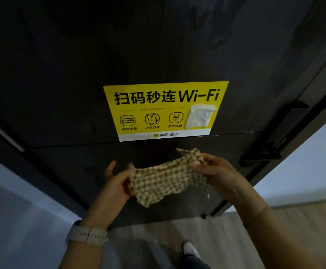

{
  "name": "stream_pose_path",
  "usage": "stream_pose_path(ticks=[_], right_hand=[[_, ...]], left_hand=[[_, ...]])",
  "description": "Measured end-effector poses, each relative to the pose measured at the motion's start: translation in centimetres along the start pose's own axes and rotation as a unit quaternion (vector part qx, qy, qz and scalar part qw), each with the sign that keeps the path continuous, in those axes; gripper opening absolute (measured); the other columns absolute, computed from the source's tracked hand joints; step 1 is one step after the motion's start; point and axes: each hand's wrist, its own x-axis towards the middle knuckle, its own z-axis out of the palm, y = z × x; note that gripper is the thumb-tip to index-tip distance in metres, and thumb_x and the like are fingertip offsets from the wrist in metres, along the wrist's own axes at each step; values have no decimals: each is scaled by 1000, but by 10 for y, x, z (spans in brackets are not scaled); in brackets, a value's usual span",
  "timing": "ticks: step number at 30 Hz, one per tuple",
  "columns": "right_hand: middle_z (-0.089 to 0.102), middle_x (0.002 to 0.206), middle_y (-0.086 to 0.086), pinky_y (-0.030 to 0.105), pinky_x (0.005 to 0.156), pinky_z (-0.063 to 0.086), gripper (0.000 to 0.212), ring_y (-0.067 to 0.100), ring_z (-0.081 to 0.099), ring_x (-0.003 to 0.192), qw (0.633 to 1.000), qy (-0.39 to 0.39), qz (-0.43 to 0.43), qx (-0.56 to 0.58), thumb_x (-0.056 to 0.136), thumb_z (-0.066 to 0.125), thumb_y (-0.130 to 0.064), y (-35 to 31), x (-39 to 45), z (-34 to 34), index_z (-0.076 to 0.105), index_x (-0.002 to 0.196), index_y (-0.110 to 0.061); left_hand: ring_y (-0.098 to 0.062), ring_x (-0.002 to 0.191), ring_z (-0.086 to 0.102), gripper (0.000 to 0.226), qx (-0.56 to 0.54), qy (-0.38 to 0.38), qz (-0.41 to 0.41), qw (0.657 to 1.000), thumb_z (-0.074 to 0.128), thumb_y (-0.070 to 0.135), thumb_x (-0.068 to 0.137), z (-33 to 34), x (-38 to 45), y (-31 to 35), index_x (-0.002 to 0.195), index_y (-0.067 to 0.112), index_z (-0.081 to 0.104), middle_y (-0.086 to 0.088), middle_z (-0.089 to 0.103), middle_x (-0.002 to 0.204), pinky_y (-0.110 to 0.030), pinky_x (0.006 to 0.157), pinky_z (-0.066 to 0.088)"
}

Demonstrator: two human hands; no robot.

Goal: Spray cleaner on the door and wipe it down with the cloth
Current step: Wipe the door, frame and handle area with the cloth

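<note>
Cloth held before door

The checked cloth (164,181) is gripped at both ends by the left hand (115,183) and right hand (216,171), near the dark door (61,84), below the yellow sticker (166,111).

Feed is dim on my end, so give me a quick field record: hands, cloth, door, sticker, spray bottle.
left hand: gripping the cloth's left edge
right hand: gripping the cloth's right edge
cloth: checked, stretched between both hands, off the door
door: dark, faint streaks upper right
sticker: yellow Wi-Fi notice, just above the cloth
spray bottle: not in view
</note>
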Motion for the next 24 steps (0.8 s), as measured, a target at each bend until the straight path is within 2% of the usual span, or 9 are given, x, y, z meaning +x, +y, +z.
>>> stream_pose_path(ticks=[3,8,10,13,15,17,20,22,24], right_hand=[[74,78,4,19,60,53,12,14,69,73,986,66,-120,-99,82,65,4,1,1,3,70,90,-4],[64,91,1,22,72,51,15,13,64,85,930,128,-291,-185,84,71,-6,0,6,2,71,77,-19],[62,104,-1,25,79,51,7,16,60,98,923,103,-307,-207,89,65,-17,0,4,0,69,95,-17],[68,105,-1,31,79,51,23,19,62,97,951,68,-263,-151,100,48,-26,4,2,-1,61,108,-9],[68,89,-6,32,73,51,18,15,61,87,962,123,-221,-106,102,46,-22,7,3,3,60,97,-13],[65,79,-6,29,69,48,14,14,58,83,958,205,-189,-68,97,54,-21,13,6,5,64,90,-16],[72,87,-2,36,79,54,11,18,65,88,943,272,-188,-40,93,61,-19,25,4,8,71,93,-18],[74,93,1,41,81,57,13,20,68,92,940,259,-214,-55,94,60,-15,33,-4,14,72,98,-19],[75,97,0,30,77,57,17,15,70,93,946,212,-238,-54,93,60,-10,38,-14,23,70,103,-19]], left_hand=[[-18,114,59,109,177,-100,16,979,93,11,49,-7,-3,-8,137,46,38,0,54,128,-33,88,54],[-19,103,65,23,361,-116,88,921,72,12,81,-1,-3,-17,101,24,70,0,70,104,-19,77,52],[-15,91,65,5,419,-110,114,894,67,21,86,-1,0,-16,88,23,71,-2,69,94,-17,74,48],[-4,91,61,9,399,-99,142,901,76,36,78,1,1,-9,75,28,73,8,60,100,-11,74,46],[2,96,61,13,353,-94,178,914,80,40,72,10,-4,-3,73,28,75,16,60,106,-11,77,48],[0,87,63,4,311,-67,205,926,73,25,80,23,-12,-1,78,21,74,7,65,97,-11,71,48],[-8,72,67,12,282,-31,187,941,66,18,88,46,-22,-7,79,18,74,-3,73,79,-18,60,51],[-13,75,70,9,256,-20,160,953,67,20,88,61,-25,-14,83,20,74,-3,74,80,-25,61,55],[-19,85,71,9,232,-22,143,962,68,19,87,73,-23,-21,94,16,72,-5,75,88,-31,69,55]])
